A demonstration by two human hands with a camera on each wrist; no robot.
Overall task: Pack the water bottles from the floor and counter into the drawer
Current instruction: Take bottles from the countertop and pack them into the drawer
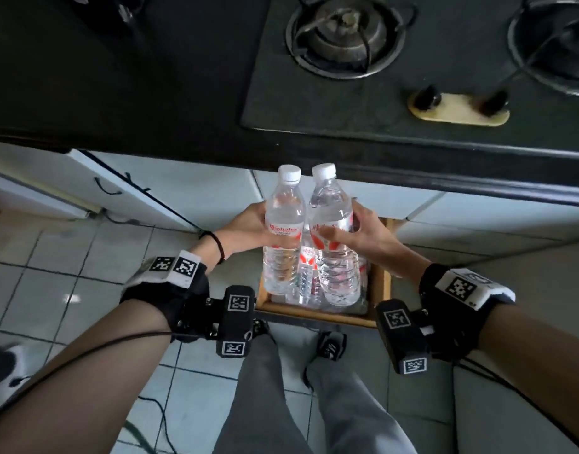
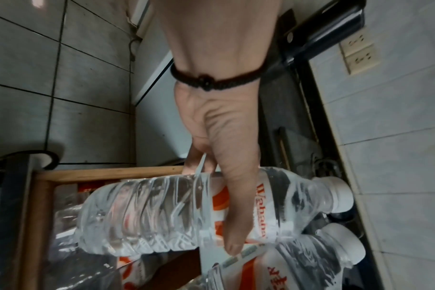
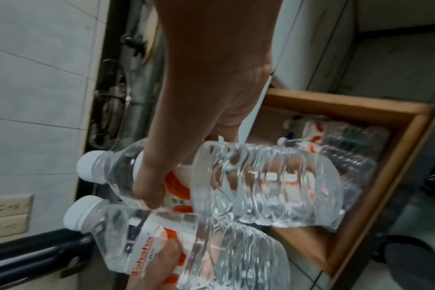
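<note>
I hold two clear water bottles with white caps and red-and-white labels upright, side by side, above the open wooden drawer (image 1: 384, 283). My left hand (image 1: 249, 229) grips the left bottle (image 1: 283, 231) around its label. My right hand (image 1: 363, 234) grips the right bottle (image 1: 334, 237) the same way. In the left wrist view my thumb wraps the left bottle (image 2: 162, 212), with the other bottle (image 2: 306, 261) just beyond. The right wrist view shows my fingers round the right bottle (image 3: 261, 184), and several bottles (image 3: 345, 145) lying in the drawer (image 3: 397, 157).
The black counter edge (image 1: 445, 178) overhangs just behind the bottle caps, with a gas stove (image 1: 347, 34) on top. White cabinet fronts (image 1: 183, 191) flank the drawer. My legs and feet (image 1: 330, 347) stand on the tiled floor (image 1: 52, 290) right before the drawer front.
</note>
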